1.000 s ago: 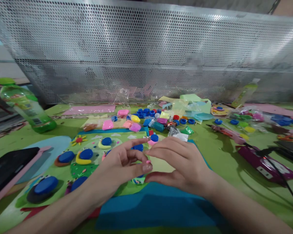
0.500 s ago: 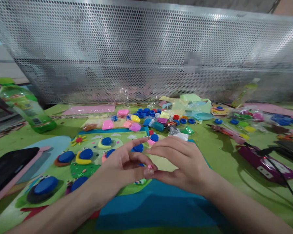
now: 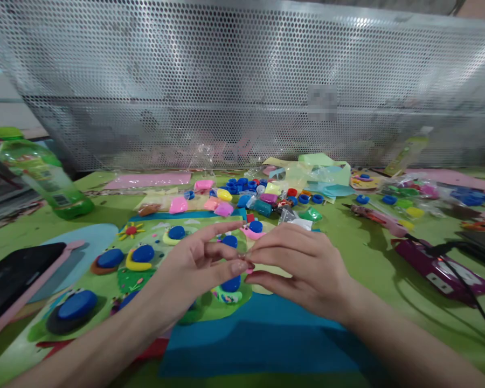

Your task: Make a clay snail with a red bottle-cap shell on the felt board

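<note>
My left hand [image 3: 202, 264] and my right hand [image 3: 303, 264] meet fingertip to fingertip above a picture board. A small pink lump of modelling clay [image 3: 249, 270] shows between them, pinched at the thumbs and index fingers and partly hidden. The left index finger stretches out above the pinch. Underneath lies the green and blue board [image 3: 242, 337], bearing several clay snails with blue round shells, such as a yellow one [image 3: 139, 258], and a red clay sun [image 3: 131, 231]. Close behind my fingers sits a pink snail with a blue shell [image 3: 255, 227].
Packets of coloured clay [image 3: 178, 205] and blue caps [image 3: 242, 186] lie across the back. A green bottle [image 3: 44, 175] and black phone [image 3: 16, 275] are on the left. A purple power strip [image 3: 440, 269], cable and pink glue gun [image 3: 383, 222] lie right. A perforated metal panel [image 3: 226, 81] stands behind.
Both hands stay together, with the fingertips shifted slightly up. The left fingers have straightened a little, and the pink lump now shows nearer the right thumb. More of the green snail below is visible.
</note>
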Demonstrator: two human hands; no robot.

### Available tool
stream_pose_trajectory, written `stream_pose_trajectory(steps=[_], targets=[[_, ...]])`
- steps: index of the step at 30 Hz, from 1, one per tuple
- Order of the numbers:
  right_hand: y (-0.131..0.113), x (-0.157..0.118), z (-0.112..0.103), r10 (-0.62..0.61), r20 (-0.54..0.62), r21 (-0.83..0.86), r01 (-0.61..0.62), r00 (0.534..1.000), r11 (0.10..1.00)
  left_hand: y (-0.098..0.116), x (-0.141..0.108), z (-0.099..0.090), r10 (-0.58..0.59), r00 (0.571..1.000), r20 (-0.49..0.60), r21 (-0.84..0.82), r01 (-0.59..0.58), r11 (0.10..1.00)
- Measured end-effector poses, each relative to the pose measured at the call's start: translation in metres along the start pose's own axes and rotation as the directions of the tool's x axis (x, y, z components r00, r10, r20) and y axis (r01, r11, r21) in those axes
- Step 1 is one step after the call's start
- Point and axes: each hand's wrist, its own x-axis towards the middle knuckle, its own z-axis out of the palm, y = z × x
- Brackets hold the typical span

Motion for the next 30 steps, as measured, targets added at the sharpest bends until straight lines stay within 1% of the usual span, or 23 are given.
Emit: stream_pose_trajectory(steps=[5, 8, 11, 14, 19, 22, 26, 30], targets=[[-0.0004, -0.0001, 0.0004, 0.016, -0.025, -0.025, -0.017, 1.000, 1.000, 0.0010, 0.0004, 0.0003, 0.009, 1.000, -0.016, 0.058, -0.008, 0.998], [-0.0006, -0.0011, 0.0005, 0.025, -0.027, -0.033, -0.026, 0.999, 0.999, 0.0023, 0.0009, 0.0004, 0.037, 0.998, -0.051, 0.100, -0.032, 0.994], [0.0000, -0.0019, 0.0004, 0.028, -0.004, -0.041, -0.029, 1.000, 0.999, 0.0022, 0.0016, -0.0006, 0.049, 0.997, -0.054, 0.149, -0.040, 0.988], [0.0006, -0.0018, -0.0001, 0.037, 0.028, -0.045, -0.036, 0.999, 0.998, 0.0014, 0.0021, -0.0018, 0.033, 0.998, -0.062, 0.176, -0.021, 0.984], [0.0005, -0.0012, -0.0008, 0.054, 0.035, -0.053, -0.052, 0.998, 0.997, 0.0029, 0.0013, -0.0017, 0.020, 0.996, -0.082, 0.194, -0.004, 0.981], [-0.0001, -0.0011, -0.0010, 0.061, 0.055, -0.060, -0.057, 0.997, 0.997, 0.0050, 0.0001, -0.0006, 0.037, 0.992, -0.117, 0.252, -0.006, 0.968], [-0.0009, -0.0014, -0.0010, 0.064, 0.110, -0.066, -0.057, 0.992, 0.996, 0.0062, 0.0000, -0.0003, 0.067, 0.988, -0.138, 0.322, -0.019, 0.947], [-0.0004, -0.0014, -0.0014, 0.060, 0.123, -0.079, -0.050, 0.991, 0.996, 0.0069, 0.0007, -0.0011, 0.043, 0.985, -0.166, 0.374, 0.022, 0.927]])
